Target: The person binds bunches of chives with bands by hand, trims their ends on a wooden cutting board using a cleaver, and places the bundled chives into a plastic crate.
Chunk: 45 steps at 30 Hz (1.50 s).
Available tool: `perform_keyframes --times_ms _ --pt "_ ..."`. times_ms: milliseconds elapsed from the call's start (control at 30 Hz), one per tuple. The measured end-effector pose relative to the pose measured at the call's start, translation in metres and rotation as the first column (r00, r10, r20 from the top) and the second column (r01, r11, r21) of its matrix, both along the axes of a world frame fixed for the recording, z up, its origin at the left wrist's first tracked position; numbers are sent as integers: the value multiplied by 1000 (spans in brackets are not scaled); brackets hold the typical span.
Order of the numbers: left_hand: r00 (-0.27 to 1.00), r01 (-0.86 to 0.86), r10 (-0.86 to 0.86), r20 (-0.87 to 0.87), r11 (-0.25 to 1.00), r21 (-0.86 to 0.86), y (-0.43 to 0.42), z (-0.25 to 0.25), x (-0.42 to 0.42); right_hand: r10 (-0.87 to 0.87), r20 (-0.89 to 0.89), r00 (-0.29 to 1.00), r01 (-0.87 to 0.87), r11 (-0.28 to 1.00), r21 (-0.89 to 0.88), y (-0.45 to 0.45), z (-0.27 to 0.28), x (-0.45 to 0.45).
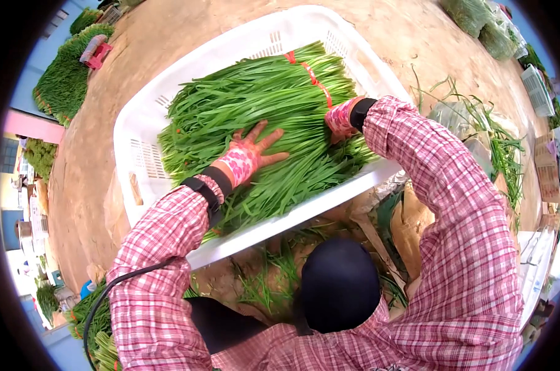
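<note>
Long green leafy stalks (pixel 267 93) fill much of a white plastic basket (pixel 230 55). Red ties (pixel 314 79) run across the stalks near their pale ends at the upper right. My left hand (pixel 252 153), in a pink patterned fingerless glove, lies on the leaves with its fingers spread. At the right side of the bundle, my right hand (pixel 343 120) reaches down against the stalks. Its fingers are mostly hidden among them, so their grip cannot be made out.
Loose green stalks and clear plastic (pixel 456 117) lie right of the basket. A large green pile (pixel 63 77) with a pink stool (pixel 98 55) beside it is at the upper left. Filled plastic bags (pixel 499 37) and a pale crate (pixel 537 91) stand at the upper right.
</note>
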<state>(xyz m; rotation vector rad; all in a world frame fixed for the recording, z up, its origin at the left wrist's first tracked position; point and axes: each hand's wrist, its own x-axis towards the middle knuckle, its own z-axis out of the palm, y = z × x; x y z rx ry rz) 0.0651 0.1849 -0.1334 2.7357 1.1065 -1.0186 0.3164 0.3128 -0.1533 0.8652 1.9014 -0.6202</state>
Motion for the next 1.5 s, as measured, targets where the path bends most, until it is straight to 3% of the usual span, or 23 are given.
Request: perform_keyframes --times_ms 67,200,267,333,367,467,533,600,633,700,733,767,800,833,867,933,1000,1067,1167,1267,1333,1500 --pt "999 17 -15 33 998 -62 -6 28 3 42 -1 999 -42 997 67 -14 25 2" --pt "979 141 -128 158 987 -79 -29 60 -10 108 36 994 -107 994 -20 -37 52 7" --pt "964 86 -74 255 996 -36 -54 74 -39 -59 52 997 60 998 -20 -43 60 12" --pt "950 -95 89 299 995 5 -88 100 -71 50 -295 954 7 982 191 -54 68 30" --pt "887 -129 90 453 990 56 -104 107 -96 -147 -727 671 88 989 -119 -51 55 52" --pt "667 -428 202 717 891 148 -209 154 -186 105 -705 701 84 970 228 -117 102 -6" --pt "521 -613 328 788 786 78 -314 165 -250 50 -804 592 174 967 188 -175 110 -46" --pt "385 -875 566 729 474 94 -421 187 -258 -87 -828 554 219 975 45 -220 110 -66" --pt "238 -953 633 737 299 50 -474 191 -256 -39 -831 555 150 987 54 -225 98 -74" --pt "224 -974 642 733 119 193 -581 162 -277 140 -816 560 44 979 198 -242 86 -95" --pt "79 -993 666 742 -13 118 -632 149 -276 289 -775 562 -17 941 338 -244 77 -103" --pt "65 -982 696 715 -84 171 -682 132 -269 360 -717 597 -67 913 403 -253 77 -114" --pt "-154 -964 651 744 -265 33 -713 139 -256 421 -663 619 -85 875 476 -265 85 -129" --pt "-169 -952 616 769 -305 34 -764 101 -254 456 -631 628 -118 857 502 -266 86 -137" --pt "-322 -908 543 776 -410 -90 -799 77 -240 488 -598 636 -151 839 523 -263 81 -144" --pt "-482 -817 526 701 -559 -142 -844 36 -224 504 -557 660 -187 828 528 -281 84 -154" --pt "-542 -786 454 707 -571 -237 -849 -11 -221 502 -546 671 -211 835 508 -292 88 -176" --pt "-543 -792 436 718 -551 -264 -797 -46 -221 545 -488 682 -219 789 575 -285 82 -183" --pt "-356 -904 464 811 -391 -173 -713 -102 -251 582 -392 713 -239 727 644 -288 74 -201" --pt "-201 -951 662 722 -309 18 -609 -159 -289 510 -534 674 -121 790 602 -284 65 -210" --pt "-337 -917 765 549 -399 -7 -548 -160 -302 430 -663 612 -48 858 511 -278 57 -216" --pt "-542 -838 795 271 -535 -108 -491 -206 -349 442 -620 648 -14 821 570 -288 50 -223"
